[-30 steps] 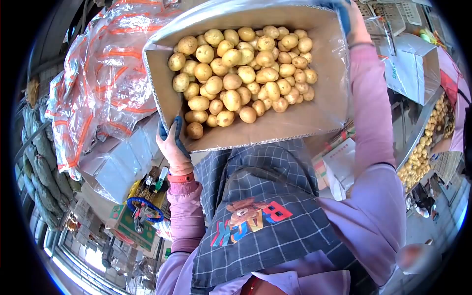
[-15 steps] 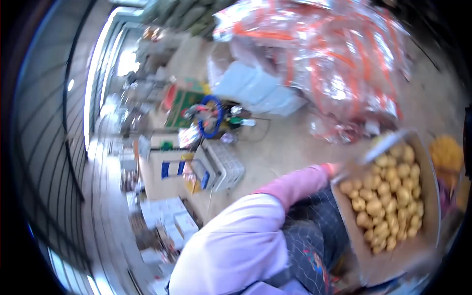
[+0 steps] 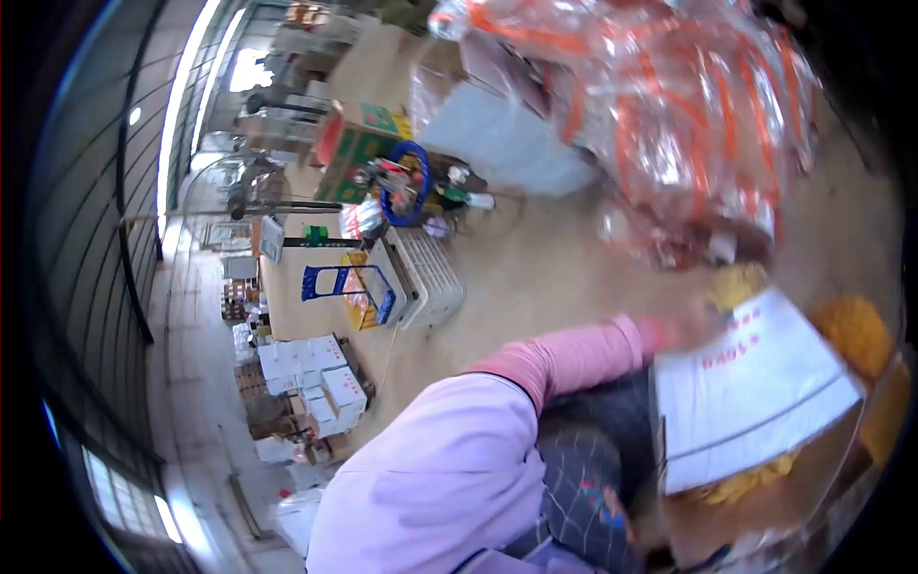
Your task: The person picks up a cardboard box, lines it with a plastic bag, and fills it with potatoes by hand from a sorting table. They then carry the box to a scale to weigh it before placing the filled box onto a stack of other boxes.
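My left arm, in a pink and lavender sleeve, reaches from the bottom of the turned view to the right. My left hand [image 3: 690, 325] is blurred at the edge of a white panel [image 3: 751, 387] with red print; its fingers are smeared, so its grip is unclear. The panel lies over a cardboard box [image 3: 765, 526], and some yellow produce [image 3: 751, 480] shows along its lower edge. My right hand cannot be seen.
Clear plastic with orange stripes [image 3: 669, 124] is heaped at the top. A grey crate [image 3: 435, 277], a blue-handled trolley [image 3: 349, 282] and a green carton [image 3: 359, 158] stand left of centre. White boxes [image 3: 306, 364] are stacked farther left. An orange-yellow pile [image 3: 851, 335] is at the right.
The open box full of round yellow produce is now mostly covered by the white panel. My left hand has moved slightly right, and the view has shifted.
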A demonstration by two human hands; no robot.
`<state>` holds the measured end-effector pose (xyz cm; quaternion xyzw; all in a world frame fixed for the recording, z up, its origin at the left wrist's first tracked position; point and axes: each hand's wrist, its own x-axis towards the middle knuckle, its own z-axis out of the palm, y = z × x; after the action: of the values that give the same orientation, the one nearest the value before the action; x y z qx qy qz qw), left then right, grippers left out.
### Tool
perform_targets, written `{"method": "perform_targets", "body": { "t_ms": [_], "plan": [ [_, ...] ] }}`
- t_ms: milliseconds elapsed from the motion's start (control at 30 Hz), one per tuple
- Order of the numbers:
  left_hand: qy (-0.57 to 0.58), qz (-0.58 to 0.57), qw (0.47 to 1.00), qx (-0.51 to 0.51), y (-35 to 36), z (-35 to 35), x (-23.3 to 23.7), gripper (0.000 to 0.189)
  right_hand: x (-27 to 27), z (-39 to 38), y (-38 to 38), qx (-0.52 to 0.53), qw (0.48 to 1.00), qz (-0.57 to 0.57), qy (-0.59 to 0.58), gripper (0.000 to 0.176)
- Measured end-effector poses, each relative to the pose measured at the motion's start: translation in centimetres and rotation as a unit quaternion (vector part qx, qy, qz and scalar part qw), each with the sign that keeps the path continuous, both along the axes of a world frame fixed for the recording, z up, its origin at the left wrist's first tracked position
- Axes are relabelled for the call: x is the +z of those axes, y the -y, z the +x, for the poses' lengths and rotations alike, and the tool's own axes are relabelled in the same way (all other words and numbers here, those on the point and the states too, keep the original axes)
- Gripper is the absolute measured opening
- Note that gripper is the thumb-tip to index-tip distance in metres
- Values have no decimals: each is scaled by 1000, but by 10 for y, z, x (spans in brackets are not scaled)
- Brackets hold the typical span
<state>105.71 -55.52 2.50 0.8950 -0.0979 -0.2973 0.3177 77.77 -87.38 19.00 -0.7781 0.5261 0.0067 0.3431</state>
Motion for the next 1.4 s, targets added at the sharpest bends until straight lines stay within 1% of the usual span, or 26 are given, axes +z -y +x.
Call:
{"method": "perform_targets", "body": {
  "t_ms": [33, 67, 100, 167, 200, 233, 300, 433, 500, 567, 633, 667, 700, 733, 867, 933, 967, 1067, 1100, 1133, 1167, 1200, 1300, 1333, 1367, 1400],
  "plan": [
    [75, 34, 993, -84, -18, -8, -22, 21, 2, -22, 20, 0, 1000, -11, 4, 51],
    [134, 105, 983, -65, -45, -16, 32, 16, -4, -40, 36, 1, 1000, -10, 19, 49],
    [64, 59, 996, -15, -83, -20, 23, 22, -9, -55, 46, 1, 999, -4, 34, 46],
    [-165, -31, 943, 287, -136, -39, 1, 36, -16, -72, 51, -3, 998, -4, 66, 42],
    [-210, -48, 886, 411, -150, -52, 1, 42, 10, -37, 32, -115, 988, 30, 96, 38],
    [-196, -111, 882, 413, -173, -66, -7, 46, -2, -60, 37, -153, 977, 74, 132, 35],
    [-180, -195, 874, 407, -131, -52, 66, 61, 28, -20, 2, -121, 991, 10, 61, 31],
    [-150, -367, 853, 340, -73, -33, 151, 59, 29, -17, -27, -48, 994, -37, 87, 33],
    [-123, -409, 892, 148, -24, -22, 205, 53, 31, -20, -28, -92, 995, -38, 26, 41],
    [-116, -314, 924, 183, -5, -27, 207, 52, 45, 0, -35, -47, 990, -134, 0, 52],
    [-181, -308, 901, 244, -13, -26, 194, 52, 79, 38, -45, 129, 956, -232, 129, 55],
    [-175, -301, 900, 264, -15, -30, 193, 50, 88, 58, -51, 128, 957, -228, 128, 55],
    [-168, -295, 898, 279, -16, -30, 193, 48, 91, 80, -57, 58, 968, -31, 243, 54],
    [-167, -286, 897, 293, -15, -29, 196, 47, 88, 94, -57, -16, 924, 164, 345, 53],
    [-159, -317, 889, 288, -18, -28, 192, 46, -49, 77, 37, -22, 955, 59, 288, 45],
    [-163, -320, 887, 289, -19, -30, 192, 47, -77, 108, 25, 1, 973, -48, 225, 45],
    [-161, -326, 886, 289, -18, -29, 190, 47, -63, 128, 8, -32, 963, -23, 265, 45],
    [-138, -365, 875, 288, -13, -32, 188, 46, -37, 180, -51, 34, 933, 16, 358, 38],
    [-139, -368, 876, 281, -14, -31, 187, 46, -70, 186, -65, 167, 935, -206, 236, 38],
    [-134, -356, 882, 278, -16, -29, 185, 46, -47, 208, -89, 258, 912, -208, 242, 38],
    [-131, -343, 889, 275, -19, -31, 186, 45, -41, 226, -113, 253, 913, -141, 286, 34],
    [-106, -365, 882, 280, -16, -31, 187, 45, -46, 234, -129, 314, 896, -182, 256, 39],
    [-81, -372, 892, 244, -27, -26, 180, 46, -26, 199, -169, 490, 834, -143, 207, 36],
    [-80, -374, 893, 238, -29, -26, 181, 46, -6, 172, -161, 603, 756, -144, 210, 33],
    [-71, -389, 890, 228, -29, -27, 181, 45, -26, 140, -149, 726, 666, -140, 95, 35],
    [-63, -404, 886, 219, -30, -27, 182, 43, -11, 113, -131, 684, 720, -68, 98, 36]
  ]
}}
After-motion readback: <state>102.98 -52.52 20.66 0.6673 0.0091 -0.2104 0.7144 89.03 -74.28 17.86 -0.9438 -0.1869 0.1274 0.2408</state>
